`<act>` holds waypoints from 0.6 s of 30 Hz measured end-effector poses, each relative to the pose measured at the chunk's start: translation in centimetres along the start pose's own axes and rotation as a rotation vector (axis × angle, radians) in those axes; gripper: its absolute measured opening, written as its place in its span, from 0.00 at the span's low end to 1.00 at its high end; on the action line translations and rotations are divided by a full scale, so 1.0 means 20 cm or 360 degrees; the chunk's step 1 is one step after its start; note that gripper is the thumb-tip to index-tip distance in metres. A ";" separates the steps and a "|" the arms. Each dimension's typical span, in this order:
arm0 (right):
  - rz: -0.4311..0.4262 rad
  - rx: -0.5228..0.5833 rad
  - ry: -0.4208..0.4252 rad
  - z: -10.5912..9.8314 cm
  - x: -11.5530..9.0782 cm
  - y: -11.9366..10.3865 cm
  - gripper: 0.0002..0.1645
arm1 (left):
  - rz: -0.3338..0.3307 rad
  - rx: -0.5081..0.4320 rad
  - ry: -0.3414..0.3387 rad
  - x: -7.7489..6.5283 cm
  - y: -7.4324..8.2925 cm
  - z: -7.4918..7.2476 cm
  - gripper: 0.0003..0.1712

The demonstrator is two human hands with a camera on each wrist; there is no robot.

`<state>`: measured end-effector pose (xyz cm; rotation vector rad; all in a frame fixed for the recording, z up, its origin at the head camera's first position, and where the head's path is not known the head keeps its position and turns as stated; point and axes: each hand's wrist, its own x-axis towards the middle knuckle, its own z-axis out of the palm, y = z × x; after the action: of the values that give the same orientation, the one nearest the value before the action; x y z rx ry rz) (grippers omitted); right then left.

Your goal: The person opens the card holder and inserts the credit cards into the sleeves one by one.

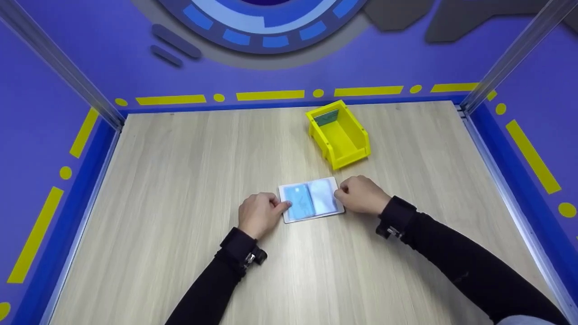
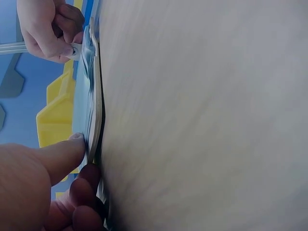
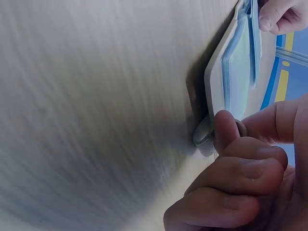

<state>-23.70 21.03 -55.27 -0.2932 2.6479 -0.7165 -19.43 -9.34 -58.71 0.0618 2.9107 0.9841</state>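
A card holder (image 1: 323,196) lies spread on the table, with a white border and clear sleeves; a light-blue card (image 1: 299,201) shows in its left half. My left hand (image 1: 259,214) pinches its left edge, thumb on top and fingers curled beneath, as the left wrist view shows. At the opposite edge, my right hand (image 1: 362,195) has thumb and index finger together on a small white tab (image 2: 75,51) with a round, snap-like spot. In the right wrist view its other fingers are curled, and the fingertips partly cover the holder's edge (image 3: 209,86).
A yellow bin (image 1: 347,160) stands behind the holder, slightly to the right, with a small green piece (image 1: 326,117) against its inner back wall. The wooden table (image 1: 189,167) is bordered by blue panels (image 1: 271,76) and metal posts (image 1: 515,58).
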 end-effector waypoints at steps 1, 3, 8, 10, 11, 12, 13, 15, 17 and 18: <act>0.0001 -0.0005 0.0012 -0.01 0.00 0.00 0.24 | 0.0002 -0.0001 0.0000 0.00 0.00 0.00 0.22; 0.0003 -0.0014 0.0048 -0.02 0.00 -0.01 0.23 | 0.0008 -0.0006 0.0000 0.00 0.00 0.00 0.22; 0.0013 -0.0016 0.0124 -0.06 0.00 -0.03 0.22 | 0.0019 -0.0003 0.0000 0.00 0.00 0.00 0.22; 0.0000 -0.0008 0.0130 -0.07 0.00 -0.04 0.22 | 0.0017 0.0000 0.0000 0.00 0.00 0.00 0.23; -0.0010 -0.0001 0.0132 -0.07 0.01 -0.05 0.22 | 0.0015 0.0000 0.0000 0.00 0.00 0.00 0.23; -0.0024 0.0000 0.0135 -0.07 0.01 -0.05 0.21 | 0.0014 -0.0002 0.0000 0.00 0.00 0.00 0.23; -0.0038 -0.0003 0.0136 -0.07 0.01 -0.06 0.20 | 0.0014 -0.0003 -0.0001 0.00 0.00 0.00 0.23; -0.0077 -0.0021 0.0139 -0.06 0.02 -0.07 0.19 | 0.0012 -0.0003 -0.0002 0.00 0.00 0.00 0.23; -0.0112 -0.0062 0.0152 -0.06 0.03 -0.09 0.16 | 0.0010 -0.0002 -0.0003 0.00 0.00 0.00 0.23; -0.0128 -0.0087 0.0161 -0.05 0.04 -0.10 0.15 | 0.0009 -0.0004 -0.0004 0.00 0.00 0.00 0.23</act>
<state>-24.65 19.62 -53.61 -0.3905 2.7688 -0.7024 -19.52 -9.32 -58.76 0.0709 2.9087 0.9873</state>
